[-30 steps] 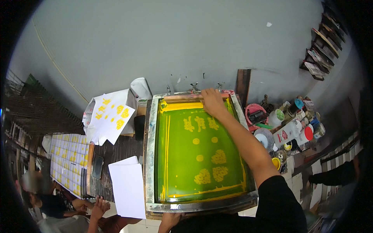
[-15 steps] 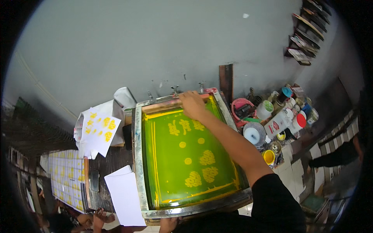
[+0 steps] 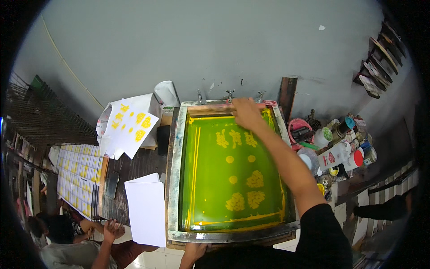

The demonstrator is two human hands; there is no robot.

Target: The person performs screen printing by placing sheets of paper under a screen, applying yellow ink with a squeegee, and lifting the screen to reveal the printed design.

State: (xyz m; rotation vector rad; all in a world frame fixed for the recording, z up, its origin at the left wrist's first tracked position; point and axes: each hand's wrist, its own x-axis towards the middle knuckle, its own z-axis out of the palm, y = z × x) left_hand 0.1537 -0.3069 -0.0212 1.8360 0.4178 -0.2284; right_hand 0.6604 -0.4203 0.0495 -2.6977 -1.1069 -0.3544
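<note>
A screen-printing frame (image 3: pixel 172 179) with a green mesh (image 3: pixel 210 188) lies before me; yellow motifs and yellow ink lines mark the mesh. At its far end my right hand (image 3: pixel 246 114) grips the wooden squeegee (image 3: pixel 208 109), which lies crosswise along the far rim. My forearm reaches over the right side of the mesh. Down at the near edge, my left hand (image 3: pixel 194 253) is against the underside of the frame, its fingers mostly hidden. Several metal clamps (image 3: pixel 230 95) stand behind the far rim.
White paper sheets (image 3: pixel 145 210) lie left of the frame. Behind them are a yellow-printed sheet (image 3: pixel 130 125) and a dark phone (image 3: pixel 112 184). Tubs and bottles (image 3: pixel 333 154) crowd the right. Another person (image 3: pixel 67 242) sits lower left, near a rack of prints (image 3: pixel 80 175).
The view has shifted, so the frame appears farther right and more of the other person shows. My right hand stays on the squeegee at the far end.
</note>
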